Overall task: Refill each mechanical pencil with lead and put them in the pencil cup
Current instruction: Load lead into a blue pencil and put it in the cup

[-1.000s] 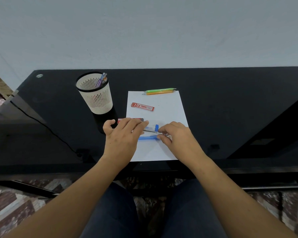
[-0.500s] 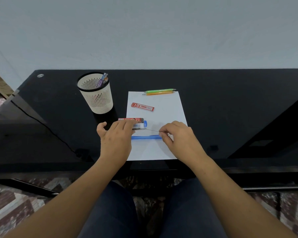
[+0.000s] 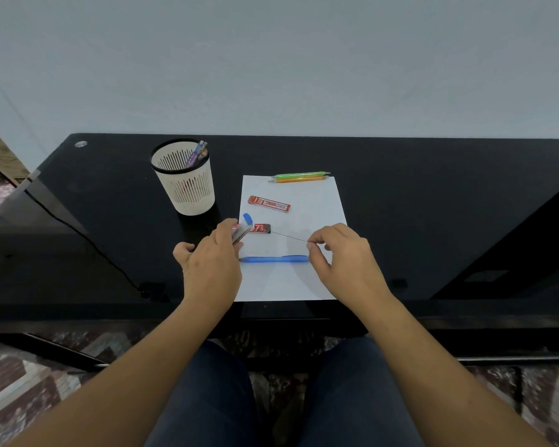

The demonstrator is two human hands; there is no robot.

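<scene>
**Lead pinched in the right hand, blue pencil flat on the paper**

The person sits at a glossy black table (image 3: 433, 195) with a white sheet of paper (image 3: 317, 201) laid in front of them. Their right hand (image 3: 342, 256) pinches one end of a thin dark stick of lead (image 3: 289, 237) between the tips of thumb and forefinger, with the other fingers loosely curled beneath. The lead runs left across the paper to the black end of a flat red lead case (image 3: 260, 228). Whether that far end sits inside the case, I cannot tell.

The left hand (image 3: 210, 262) has its fingers curled round a short clear tube with a blue cap (image 3: 243, 229). The tube pokes out past the fingertips at a tilt, over the left end of the case. The thumb stands apart to the left.

The blue plastic mechanical pencil barrel (image 3: 273, 259) lies flat on the paper between the two hands, nearer the person than the lead. Its right end is just beside the right thumb, and neither hand grips it.

A second red lead case (image 3: 268, 204) lies farther up the sheet. A green mechanical pencil (image 3: 299, 174) and an orange mechanical pencil (image 3: 299, 179) lie side by side at the paper's far edge. The white slotted pencil cup with a black rim (image 3: 188, 188) stands on the table left of the paper, with purple pencils (image 3: 195, 155) leaning inside it.
</scene>
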